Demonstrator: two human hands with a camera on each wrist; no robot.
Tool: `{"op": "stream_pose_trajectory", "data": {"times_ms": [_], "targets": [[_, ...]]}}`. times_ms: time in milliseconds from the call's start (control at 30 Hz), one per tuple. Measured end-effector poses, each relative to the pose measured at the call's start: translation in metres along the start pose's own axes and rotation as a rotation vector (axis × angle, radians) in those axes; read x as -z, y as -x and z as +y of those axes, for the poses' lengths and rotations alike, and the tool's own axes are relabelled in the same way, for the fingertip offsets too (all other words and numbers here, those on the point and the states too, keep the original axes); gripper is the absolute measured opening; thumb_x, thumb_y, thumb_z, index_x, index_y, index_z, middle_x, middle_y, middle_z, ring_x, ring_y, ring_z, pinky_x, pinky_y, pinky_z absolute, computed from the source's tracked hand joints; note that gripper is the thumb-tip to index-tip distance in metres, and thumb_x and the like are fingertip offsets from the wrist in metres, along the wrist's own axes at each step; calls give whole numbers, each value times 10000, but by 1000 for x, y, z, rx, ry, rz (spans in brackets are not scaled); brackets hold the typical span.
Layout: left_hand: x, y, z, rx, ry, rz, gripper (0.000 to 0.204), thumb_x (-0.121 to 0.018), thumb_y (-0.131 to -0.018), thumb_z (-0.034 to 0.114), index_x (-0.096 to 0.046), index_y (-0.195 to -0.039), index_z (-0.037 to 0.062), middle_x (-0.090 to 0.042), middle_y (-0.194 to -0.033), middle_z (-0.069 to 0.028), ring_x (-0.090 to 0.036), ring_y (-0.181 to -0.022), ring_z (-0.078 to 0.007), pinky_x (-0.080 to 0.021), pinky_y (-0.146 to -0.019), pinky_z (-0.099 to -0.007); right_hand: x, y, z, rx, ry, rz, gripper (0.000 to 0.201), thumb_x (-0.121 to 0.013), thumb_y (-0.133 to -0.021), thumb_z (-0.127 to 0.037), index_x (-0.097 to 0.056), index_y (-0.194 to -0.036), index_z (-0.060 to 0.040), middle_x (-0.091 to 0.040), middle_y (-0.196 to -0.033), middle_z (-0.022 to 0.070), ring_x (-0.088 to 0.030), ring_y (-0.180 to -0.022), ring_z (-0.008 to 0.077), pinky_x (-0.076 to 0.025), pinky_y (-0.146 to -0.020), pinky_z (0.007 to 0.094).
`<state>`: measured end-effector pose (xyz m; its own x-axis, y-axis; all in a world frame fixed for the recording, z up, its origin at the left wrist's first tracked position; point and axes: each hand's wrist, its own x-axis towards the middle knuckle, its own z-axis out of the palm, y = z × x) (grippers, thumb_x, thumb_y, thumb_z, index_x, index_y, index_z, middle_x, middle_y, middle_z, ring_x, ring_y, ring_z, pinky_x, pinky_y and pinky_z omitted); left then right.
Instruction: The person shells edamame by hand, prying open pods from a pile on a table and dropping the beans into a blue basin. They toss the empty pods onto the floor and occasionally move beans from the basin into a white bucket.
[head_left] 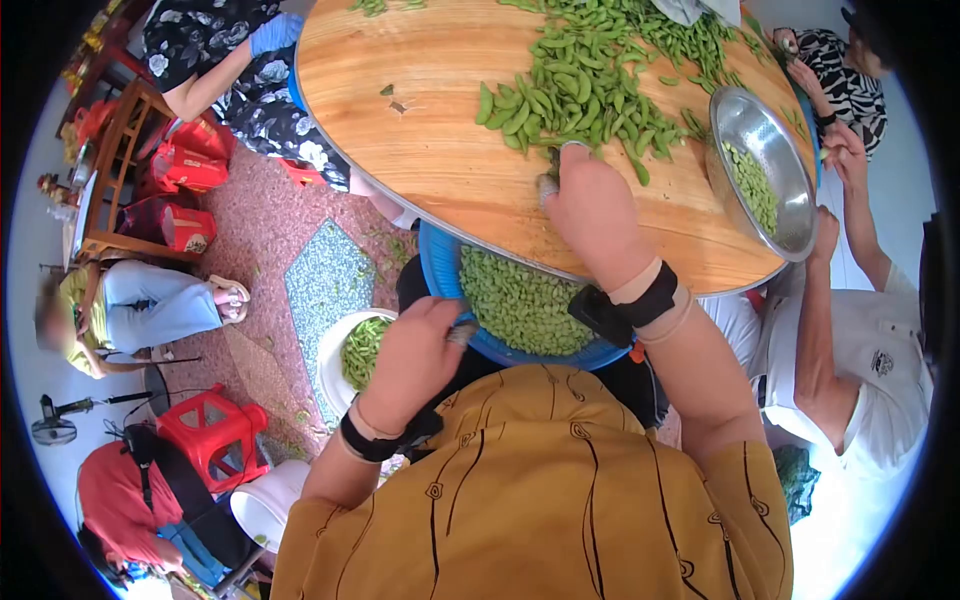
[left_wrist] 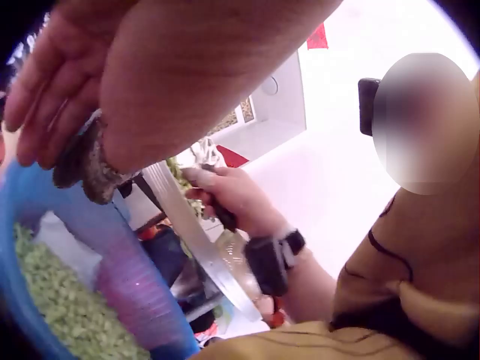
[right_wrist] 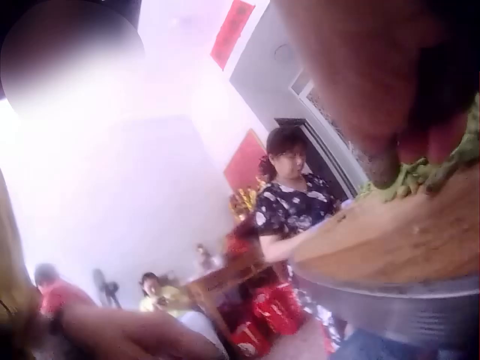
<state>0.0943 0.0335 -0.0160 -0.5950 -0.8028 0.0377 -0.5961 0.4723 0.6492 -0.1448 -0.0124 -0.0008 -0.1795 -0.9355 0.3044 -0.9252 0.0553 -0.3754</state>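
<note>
Right hand in at the pods, left hand loose over the basin!
Nearest, the left hand (head_left: 415,350) is at the blue basin (head_left: 433,265) of shelled beans (head_left: 525,300), below the tabletop's near edge: fingers relaxed and apart, nothing visibly held. Up goes the eye to the right hand (head_left: 597,210), above the tabletop (head_left: 430,150), fingertips down; whether they're pinching a pod, I can't tell. Looks like the picking-up step of shelling, and the next move seems to call for 1 pod firmly between the fingertips. The green pods (head_left: 575,85) lie right by those fingertips, heaped beyond them towards the far edge.
</note>
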Motion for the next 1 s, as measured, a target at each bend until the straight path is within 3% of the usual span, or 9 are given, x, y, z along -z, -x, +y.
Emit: {"op": "stream_pose_trajectory", "data": {"times_ms": [167, 233, 300, 367, 533, 633, 700, 800, 1000], "targets": [[-5, -29, 19, -140, 163, -52, 255, -570, -824, 43, -615, -1074, 19, -620, -848, -138, -631, -735, -266, -484, -601, -325, 12, 23, 3, -44, 5, 9, 229, -663, -784, -172, -528, -837, 5, -620, -739, 218, -622, -698, 398, -506, -607, 441], [-14, -39, 29, -21, 478, 1, 240, -510, -876, 55, -592, -1091, -14, -648, -892, -106, -660, -748, -188, -508, -610, -270, 31, 41, 0, -168, -377, -56, 214, -668, -781, -152, -541, -858, 2, -630, -782, 219, -615, -699, 401, -504, -608, 410], [-19, -52, 40, 86, 680, -36, 251, -445, -903, 50, -579, -1096, -36, -657, -934, -81, -669, -775, -148, -527, -634, -248, 41, 62, -9, -233, -394, -111, 209, -667, -781, -119, -567, -915, 6, -639, -814, 201, -629, -709, 364, -500, -618, 369], [-24, -62, 46, 303, 1164, -237, 276, -405, -896, 25, -579, -1104, -25, -654, -935, -77, -658, -765, -152, -526, -628, -247, 39, 82, -9, -152, -652, -42, 226, -667, -781, -96, -584, -958, 17, -641, -811, 177, -649, -729, 316, -501, -642, 342], [-36, -66, 49, 313, 1182, -150, 258, -400, -881, -7, -582, -1063, -24, -636, -892, -67, -633, -728, -130, -517, -609, -237, 49, 93, 2, -40, -647, -99, 203, -615, -816, -56, -595, -1003, 20, -645, -822, 171, -651, -734, 288, -507, -659, 327], [-36, -65, 50, 328, 1127, -91, 229, -410, -866, -22, -583, -1016, -14, -610, -827, -46, -595, -684, -102, -499, -601, -224, 56, 91, 8, -234, -668, -209, 224, -565, -838, -45, -578, -1052, 19, -640, -805, 163, -639, -682, 269, -501, -631, 319], [-34, -65, 49, 331, 1086, -80, 224, -413, -853, -30, -584, -994, -8, -595, -796, -32, -566, -669, -92, -482, -604, -219, 69, 86, 3, -405, -804, -426, 272, -524, -844, -37, -549, -1109, 19, -634, -789, 150, -626, -634, 239, -491, -606, 312], [-32, -62, 46, 206, 934, -167, 264, -394, -856, -35, -589, -1032, -2, -582, -810, -10, -497, -653, -77, -429, -597, -216, 67, 92, 6, -242, -859, -433, 358, -483, -817, 2, -514, -1174, 9, -627, -778, 118, -604, -593, 197, -483, -578, 302], [-33, -59, 50, 99, 813, -161, 226, -421, -816, -50, -573, -976, -3, -561, -762, -28, -504, -651, -118, -415, -595, -257, 63, 94, 9, -249, -938, -438, 452, -453, -752, 44, -507, -1198, -9, -615, -796, 59, -563, -602, 126, -464, -531, 277]]}}
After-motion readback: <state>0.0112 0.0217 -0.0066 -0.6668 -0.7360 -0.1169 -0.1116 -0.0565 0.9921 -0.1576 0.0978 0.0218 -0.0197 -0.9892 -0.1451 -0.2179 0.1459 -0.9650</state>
